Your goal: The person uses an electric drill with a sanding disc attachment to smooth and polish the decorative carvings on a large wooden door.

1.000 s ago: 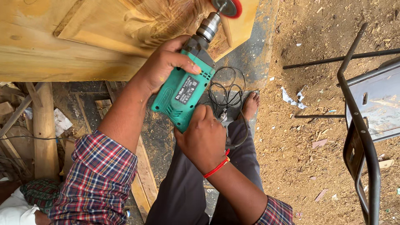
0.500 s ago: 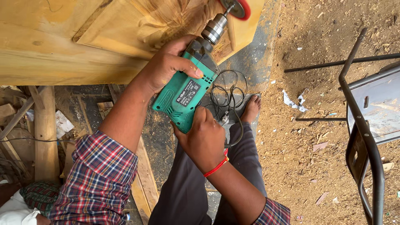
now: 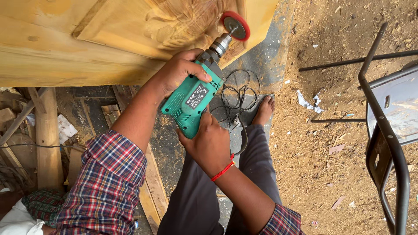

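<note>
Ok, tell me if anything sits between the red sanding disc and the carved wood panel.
Nothing visible does. The red sanding disc on the green drill lies right over the carved wood panel; contact cannot be confirmed. Left hand and right hand grip the drill behind the disc.

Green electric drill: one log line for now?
left hand: grips green electric drill | right hand: holds handle | red sanding disc: at carved wooden panel

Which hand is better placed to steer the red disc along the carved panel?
Probably the left hand: it grips the green drill up front near the chuck, closest to the red disc. The right hand holds the rear handle.
</note>
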